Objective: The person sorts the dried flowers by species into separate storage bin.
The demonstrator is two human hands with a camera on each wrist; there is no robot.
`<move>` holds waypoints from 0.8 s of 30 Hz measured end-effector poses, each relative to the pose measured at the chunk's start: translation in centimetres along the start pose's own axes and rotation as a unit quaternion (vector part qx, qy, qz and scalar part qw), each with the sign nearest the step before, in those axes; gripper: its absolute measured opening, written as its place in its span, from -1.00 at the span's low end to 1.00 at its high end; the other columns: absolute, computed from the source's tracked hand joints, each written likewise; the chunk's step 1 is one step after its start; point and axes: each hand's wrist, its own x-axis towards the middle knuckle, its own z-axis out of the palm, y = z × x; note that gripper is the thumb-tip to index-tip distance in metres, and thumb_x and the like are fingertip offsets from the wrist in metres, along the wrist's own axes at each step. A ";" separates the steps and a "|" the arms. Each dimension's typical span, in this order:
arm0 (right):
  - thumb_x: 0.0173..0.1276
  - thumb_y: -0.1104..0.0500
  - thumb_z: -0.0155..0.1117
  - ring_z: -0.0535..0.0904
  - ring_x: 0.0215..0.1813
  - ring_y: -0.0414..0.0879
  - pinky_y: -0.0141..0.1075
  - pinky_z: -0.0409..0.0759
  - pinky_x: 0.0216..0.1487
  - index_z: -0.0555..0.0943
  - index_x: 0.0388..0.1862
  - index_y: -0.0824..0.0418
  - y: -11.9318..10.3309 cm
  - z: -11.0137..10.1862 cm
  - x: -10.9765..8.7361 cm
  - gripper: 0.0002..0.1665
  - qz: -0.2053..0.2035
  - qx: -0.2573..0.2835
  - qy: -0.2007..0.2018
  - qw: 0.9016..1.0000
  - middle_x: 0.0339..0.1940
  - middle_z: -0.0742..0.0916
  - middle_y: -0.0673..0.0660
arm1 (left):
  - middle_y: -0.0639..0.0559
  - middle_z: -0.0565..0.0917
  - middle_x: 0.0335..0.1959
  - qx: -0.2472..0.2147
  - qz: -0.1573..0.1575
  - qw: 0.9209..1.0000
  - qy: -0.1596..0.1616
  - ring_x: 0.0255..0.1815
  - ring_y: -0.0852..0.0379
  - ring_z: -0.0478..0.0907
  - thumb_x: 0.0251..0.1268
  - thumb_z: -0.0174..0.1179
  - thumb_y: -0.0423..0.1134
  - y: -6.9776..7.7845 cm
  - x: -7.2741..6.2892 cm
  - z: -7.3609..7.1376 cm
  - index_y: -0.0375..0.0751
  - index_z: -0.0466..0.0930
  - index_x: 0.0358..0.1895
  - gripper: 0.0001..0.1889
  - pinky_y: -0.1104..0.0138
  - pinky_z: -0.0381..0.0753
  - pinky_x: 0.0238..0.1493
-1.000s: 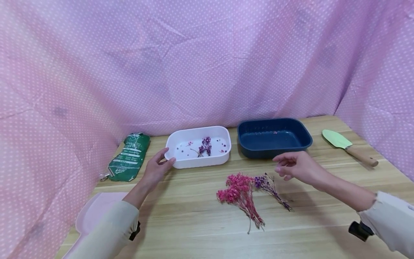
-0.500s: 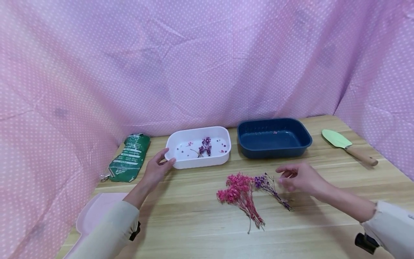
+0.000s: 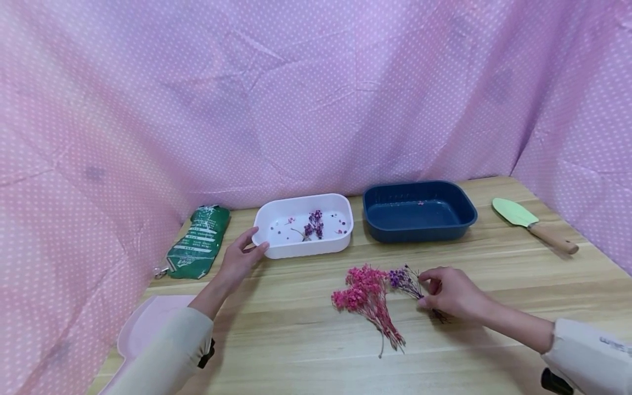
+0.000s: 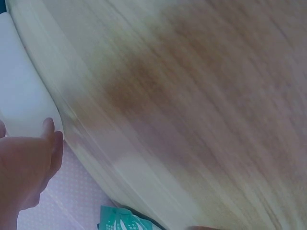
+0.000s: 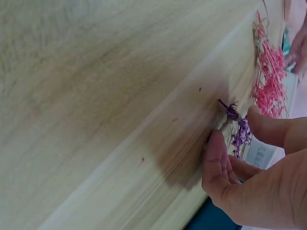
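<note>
Right wrist, unlike left wrist, shows purple flowers [image 5: 242, 132].

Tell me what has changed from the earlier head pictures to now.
The right hand has come back toward the person, from near the blue tub to the stems of the purple bunch; its thumb and fingertips stand apart, so no grip shows. Nothing was let go. Unchanged: the left hand holding the corner of the white tub, and the pink bunch lying in place.
</note>
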 end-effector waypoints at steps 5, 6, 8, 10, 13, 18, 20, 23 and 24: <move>-0.04 0.27 0.54 0.43 -0.44 -0.17 -0.33 0.45 -0.42 0.65 -0.13 0.36 -0.3 0.4 -0.1 -0.56 -0.018 -0.014 0.012 1.000 -0.52 0.57 -0.02 | -0.21 0.20 0.45 -0.002 -0.001 1.000 0.001 0.37 -0.16 0.29 0.36 0.18 -0.08 0.0 0.0 0.0 -0.07 0.07 0.51 -0.27 0.15 0.40 0.30; -0.04 0.30 0.52 0.43 -0.44 -0.17 -0.33 0.45 -0.43 0.65 -0.15 0.36 -0.3 0.4 -0.1 -0.58 -0.021 -0.016 0.014 1.000 -0.53 0.57 -0.02 | -0.21 0.20 0.46 -0.001 -0.001 1.000 0.001 0.37 -0.16 0.29 0.36 0.18 -0.07 0.0 -0.1 0.0 -0.07 0.07 0.51 -0.27 0.14 0.40 0.30; -0.05 0.36 0.48 0.43 -0.45 -0.18 -0.34 0.44 -0.44 0.66 -0.18 0.33 -0.4 0.5 -0.2 -0.63 -0.026 -0.022 0.016 0.999 -0.54 0.57 -0.03 | -0.21 0.19 0.46 0.000 -0.001 1.000 0.000 0.38 -0.16 0.28 0.36 0.18 -0.06 0.1 -0.1 0.0 -0.05 0.07 0.51 -0.27 0.14 0.40 0.31; -0.04 0.41 0.45 0.42 -0.45 -0.18 -0.35 0.43 -0.45 0.66 -0.20 0.32 -0.5 0.4 -0.1 -0.66 -0.029 -0.025 0.016 0.999 -0.54 0.58 -0.03 | -0.21 0.19 0.46 0.002 -0.001 1.000 0.001 0.38 -0.16 0.28 0.36 0.19 -0.05 0.1 -0.1 0.0 -0.04 0.07 0.51 -0.27 0.14 0.39 0.31; -0.02 0.46 0.39 0.41 -0.45 -0.17 -0.37 0.40 -0.48 0.67 -0.21 0.31 -0.5 0.3 -0.1 -0.68 -0.029 -0.025 0.014 0.999 -0.55 0.58 -0.03 | -0.20 0.19 0.46 0.004 -0.004 1.000 0.001 0.38 -0.16 0.28 0.35 0.19 -0.04 0.1 0.0 -0.1 -0.02 0.08 0.51 -0.26 0.13 0.39 0.31; 0.00 0.49 0.33 0.43 -0.48 -0.18 -0.40 0.40 -0.54 0.66 -0.17 0.39 -0.4 -0.2 0.0 -0.67 -0.025 -0.010 0.013 1.000 -0.54 0.61 -0.02 | -0.20 0.19 0.47 0.008 -0.007 1.000 0.002 0.38 -0.16 0.27 0.36 0.18 -0.04 0.2 -0.1 0.0 0.00 0.08 0.51 -0.28 0.12 0.38 0.32; 0.01 0.49 0.31 0.45 -0.48 -0.17 -0.40 0.43 -0.56 0.65 -0.14 0.43 -0.5 -0.5 0.0 -0.65 -0.021 0.003 0.014 1.000 -0.54 0.62 -0.01 | -0.20 0.19 0.47 0.009 -0.007 1.000 0.001 0.38 -0.16 0.27 0.36 0.18 -0.05 0.3 -0.1 0.0 -0.01 0.08 0.51 -0.28 0.12 0.38 0.32; 0.04 0.48 0.29 0.48 -0.46 -0.16 -0.39 0.46 -0.53 0.63 -0.11 0.45 -0.8 -1.2 0.2 -0.64 -0.011 0.019 0.015 1.000 -0.53 0.63 0.00 | -0.20 0.19 0.47 0.010 -0.007 1.000 0.001 0.39 -0.16 0.27 0.36 0.18 -0.04 0.2 -0.1 0.0 0.00 0.08 0.51 -0.27 0.12 0.38 0.32; 0.06 0.48 0.27 0.49 -0.46 -0.15 -0.39 0.47 -0.51 0.62 -0.09 0.46 -1.0 -1.5 0.3 -0.64 -0.006 0.025 0.015 1.000 -0.52 0.64 0.01 | -0.20 0.18 0.47 0.010 -0.008 1.000 0.001 0.39 -0.17 0.27 0.36 0.18 -0.04 0.2 -0.1 0.0 0.00 0.07 0.51 -0.28 0.12 0.38 0.32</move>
